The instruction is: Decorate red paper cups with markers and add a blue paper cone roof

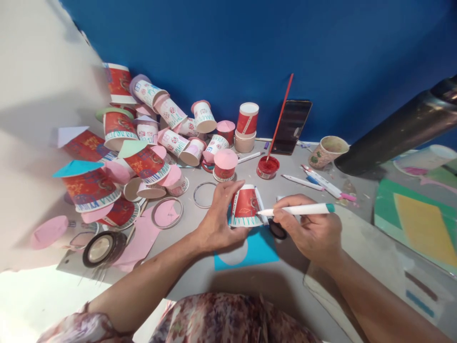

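Note:
Between the thumb and fingers of my left hand (221, 216) is a red paper cup (246, 205), turned upside down, with teal zigzag strokes along its white rim. My right hand (310, 228) grips a white marker (303, 209) with a teal end, its tip touching or very near the cup's lower right side. Under the cup lies a blue paper sheet (257, 255) with a round hole cut in it. Partly hidden behind the marker and right hand are the black handles of scissors (277, 230).
Decorated paper cups with paper cone tops crowd the left, including a blue-topped cup (91, 188). A tape roll (103, 248) and metal ring (167, 213) lie nearer. A red paint jar (267, 166) holds a brush; a phone (293, 126) leans on the wall. Markers (323, 181) lie right.

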`<state>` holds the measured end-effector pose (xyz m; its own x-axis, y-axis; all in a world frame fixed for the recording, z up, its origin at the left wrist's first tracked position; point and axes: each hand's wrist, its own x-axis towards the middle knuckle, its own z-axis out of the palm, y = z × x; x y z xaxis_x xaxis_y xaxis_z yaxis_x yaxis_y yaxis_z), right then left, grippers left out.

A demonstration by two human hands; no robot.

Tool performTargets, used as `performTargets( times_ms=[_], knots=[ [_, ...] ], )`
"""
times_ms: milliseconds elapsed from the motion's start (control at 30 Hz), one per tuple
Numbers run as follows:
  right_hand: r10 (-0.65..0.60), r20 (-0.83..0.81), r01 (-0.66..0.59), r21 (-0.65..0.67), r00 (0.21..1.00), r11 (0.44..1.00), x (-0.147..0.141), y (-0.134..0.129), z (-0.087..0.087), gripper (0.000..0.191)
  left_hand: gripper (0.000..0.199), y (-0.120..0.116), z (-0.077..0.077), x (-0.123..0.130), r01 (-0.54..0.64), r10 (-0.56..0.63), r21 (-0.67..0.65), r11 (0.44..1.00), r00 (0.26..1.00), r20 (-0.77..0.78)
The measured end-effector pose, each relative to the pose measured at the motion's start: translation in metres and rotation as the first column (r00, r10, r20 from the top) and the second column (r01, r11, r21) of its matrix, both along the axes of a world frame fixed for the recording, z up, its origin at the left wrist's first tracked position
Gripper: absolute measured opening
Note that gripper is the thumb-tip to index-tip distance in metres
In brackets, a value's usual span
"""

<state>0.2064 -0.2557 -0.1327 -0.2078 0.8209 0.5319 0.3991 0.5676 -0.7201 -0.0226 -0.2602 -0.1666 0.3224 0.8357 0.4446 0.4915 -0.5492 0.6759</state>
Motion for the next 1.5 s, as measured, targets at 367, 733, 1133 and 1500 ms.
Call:
performTargets(
  times_ms=[367, 733, 1133, 1500],
  knots=[
    [-0.087, 0.009, 0.087, -0.012, 0.996, 0.996, -0.0007, 0.0022, -0.0021, 0.014, 0.093, -0.0002, -0.0011, 0.0006, -0.004, 0.004, 0.014, 1.000, 1.000, -0.006],
    [0.106, 0.014, -0.106, 0.007, 0.994, 0.994, -0.0053, -0.0035, 0.0017, 0.014, 0.092, -0.0016, -0.0037, 0.0021, -0.036, 0.036, 0.019, 0.999, 0.999, -0.039],
    [0.022, 0.075, -0.024, 0.023, 0.997, 0.999, -0.0052, -0.0025, 0.0014, 0.014, 0.093, -0.0038, -0.0018, 0.0021, -0.041, 0.041, 0.003, 0.999, 0.993, -0.112],
    [-0.010, 0.072, 0.010, -0.004, 0.997, 1.000, -0.0051, -0.0019, -0.0001, 0.016, 0.092, -0.0045, -0.0007, 0.0033, -0.038, 0.037, -0.008, 0.999, 0.992, -0.119]
  ],
)
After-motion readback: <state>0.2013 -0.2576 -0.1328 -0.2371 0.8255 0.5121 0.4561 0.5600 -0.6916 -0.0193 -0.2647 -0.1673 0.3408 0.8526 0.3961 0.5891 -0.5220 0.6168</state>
